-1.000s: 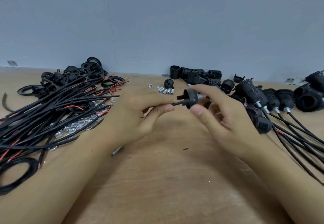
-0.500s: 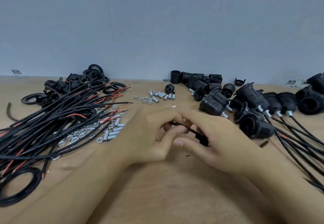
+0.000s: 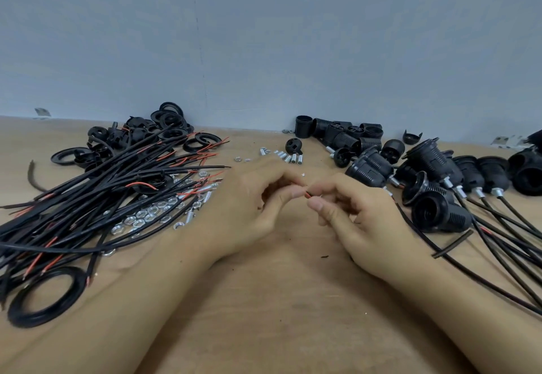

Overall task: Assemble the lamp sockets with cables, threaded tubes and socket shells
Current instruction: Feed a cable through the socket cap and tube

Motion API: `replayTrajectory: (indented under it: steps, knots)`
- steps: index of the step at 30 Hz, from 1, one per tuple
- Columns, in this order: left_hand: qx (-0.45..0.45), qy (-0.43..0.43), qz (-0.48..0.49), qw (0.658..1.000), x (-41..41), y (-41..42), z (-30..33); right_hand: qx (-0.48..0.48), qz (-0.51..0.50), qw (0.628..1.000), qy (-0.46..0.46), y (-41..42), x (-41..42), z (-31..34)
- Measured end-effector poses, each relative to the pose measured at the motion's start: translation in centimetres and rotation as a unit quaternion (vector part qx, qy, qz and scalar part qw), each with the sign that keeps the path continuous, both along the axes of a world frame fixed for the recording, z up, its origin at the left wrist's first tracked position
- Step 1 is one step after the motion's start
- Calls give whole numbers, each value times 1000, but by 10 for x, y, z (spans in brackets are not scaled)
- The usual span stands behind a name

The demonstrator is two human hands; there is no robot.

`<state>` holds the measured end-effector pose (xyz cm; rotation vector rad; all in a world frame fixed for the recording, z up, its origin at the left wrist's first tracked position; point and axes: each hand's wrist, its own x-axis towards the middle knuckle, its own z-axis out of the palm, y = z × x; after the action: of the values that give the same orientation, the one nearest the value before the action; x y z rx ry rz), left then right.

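At the middle of the tabletop, a red wire end is pinched between the fingertips of both hands, the left hand from 9 o'clock and the right hand from 3 o'clock. Its black cable trails toward 4 o'clock. Loose cables lie at 9 o'clock, assembled sockets at 3 o'clock, threaded tubes at 12.

Counter, against a wall. Left: cable bundle, lying over loose nuts; rings and caps behind it; one large ring nearest the front. Centre rear: threaded tubes. Right rear: socket shells. Right: cabled sockets, leads trailing forward. Centre: both hands, left hand beside right hand, fingertips meeting.
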<state>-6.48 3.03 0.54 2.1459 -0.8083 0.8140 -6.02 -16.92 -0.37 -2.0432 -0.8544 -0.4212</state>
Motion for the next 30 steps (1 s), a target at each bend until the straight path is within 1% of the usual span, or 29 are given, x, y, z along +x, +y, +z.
replayTrajectory:
  steps: [2,3,7,9,13,16,19,20,22,24,25,26,28,30]
  knots:
    - [-88,55,-8,995,-2,-4,-2,62,29,995,79,0,-2,0]
    - [-122,79,-17,989,-3,-6,-1,76,39,991,105,0,-2,0]
    - [-187,121,-15,975,-6,-11,2,93,40,987,126,-1,-2,0]
    - [-180,139,-1,974,-6,-10,1,121,36,984,124,0,-3,-1]
    - [-111,139,7,984,-6,-10,0,178,20,975,131,1,0,-1]
    - [-93,122,24,988,-5,-7,-1,156,12,981,118,2,2,-2]
    - [-115,158,89,977,14,-4,6,163,-10,981,107,1,2,0]
    - [-89,172,121,974,26,-6,10,177,-13,978,109,1,2,1]
    - [12,192,152,969,56,-18,21,209,9,969,128,0,1,4]
    - [111,195,123,967,82,-38,31,232,44,958,165,0,-1,4]
    - [163,191,105,962,94,-49,34,233,50,957,168,-1,-2,5]
    - [217,185,98,953,105,-58,35,229,45,959,161,-1,-2,5]
    - [307,171,116,929,125,-70,35,209,20,968,140,-3,-2,6]
    - [360,148,149,909,143,-74,33,192,1,974,122,-4,0,5]
